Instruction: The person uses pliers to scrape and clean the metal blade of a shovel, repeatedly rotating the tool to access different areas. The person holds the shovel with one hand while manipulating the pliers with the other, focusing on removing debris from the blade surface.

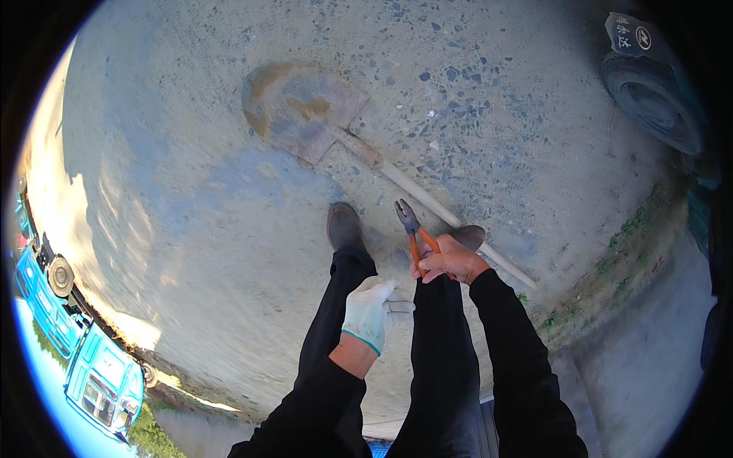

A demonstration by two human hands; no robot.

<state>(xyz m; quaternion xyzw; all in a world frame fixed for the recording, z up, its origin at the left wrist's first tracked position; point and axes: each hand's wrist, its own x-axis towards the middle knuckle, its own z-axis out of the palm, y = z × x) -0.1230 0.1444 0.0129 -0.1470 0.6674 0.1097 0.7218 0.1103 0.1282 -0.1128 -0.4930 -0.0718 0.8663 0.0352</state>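
My bare right hand [450, 261] is wrapped round the orange grips of a pair of pliers [408, 218]. The dark metal jaws point up and away from me, slightly parted, with nothing between them. To the left of it, my left hand [372, 305] wears a white work glove with a teal cuff. Its fingers stretch out toward the right, holding nothing that I can see. Beyond both hands a shovel [304, 111] lies on the ground, its blade rusty and dusty. The pale wooden handle [427, 197] slants down to the right, and my right shoe [468, 236] overlaps it.
My left shoe [345, 227] stands on dusty concrete. Loose gravel [458, 99] is scattered right of the shovel. A vehicle's tyre [657, 107] with a mud flap is at the upper right. Weeds [603, 267] grow along the right edge. A blue truck [103, 378] stands at far left.
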